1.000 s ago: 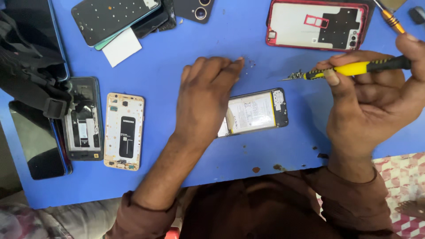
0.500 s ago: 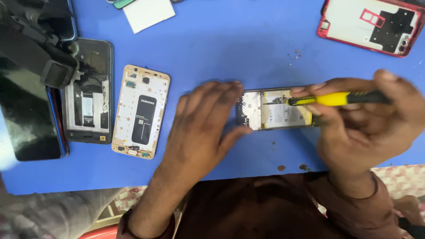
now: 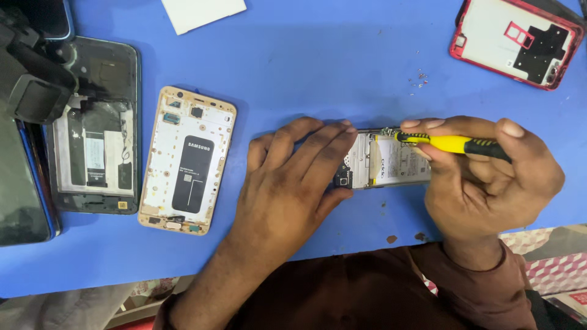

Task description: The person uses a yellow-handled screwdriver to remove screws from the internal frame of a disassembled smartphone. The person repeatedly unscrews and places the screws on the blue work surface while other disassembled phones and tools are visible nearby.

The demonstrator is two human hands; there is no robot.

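left hand [image 3: 293, 177] flat, pinning opened phone [image 3: 391, 162] on blue desk [image 3: 318, 73] | right hand [image 3: 483, 177] clamped on yellow screwdriver [image 3: 452, 144], tip at phone's top edge | phone between both hands

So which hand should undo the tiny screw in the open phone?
Probably the right hand: it grips the yellow screwdriver, tip at the open phone. The left hand lies flat, pinning the phone.

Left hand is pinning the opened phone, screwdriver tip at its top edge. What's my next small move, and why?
Probably turn the yellow screwdriver in place: its tip sits on the opened phone at the top edge, the right hand grips it, and the left hand holds the phone flat.
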